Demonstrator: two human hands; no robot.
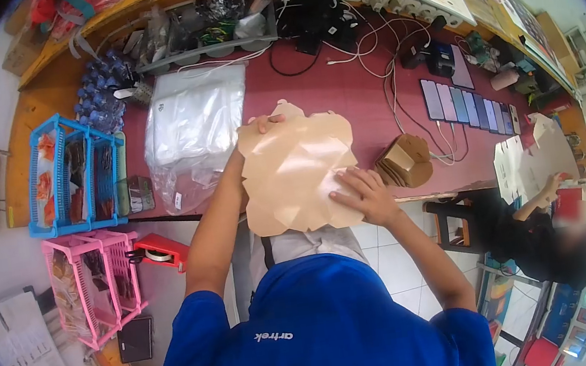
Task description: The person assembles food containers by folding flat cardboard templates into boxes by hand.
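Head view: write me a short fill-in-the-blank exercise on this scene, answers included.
The left hand holds the cardboard sheet at its ____ edge, not its near one.
The right hand rests on the sheet's ____ half, not its left.
The basket beyond the pink basket is ____.

Missing words: far; right; blue.

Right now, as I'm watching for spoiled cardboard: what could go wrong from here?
The cardboard sheet reaches past the table's near edge, so it might bend or slip if the right hand presses hard. The folded brown carton sits near that edge, beside the right hand, and could get knocked off by a sideways sweep.
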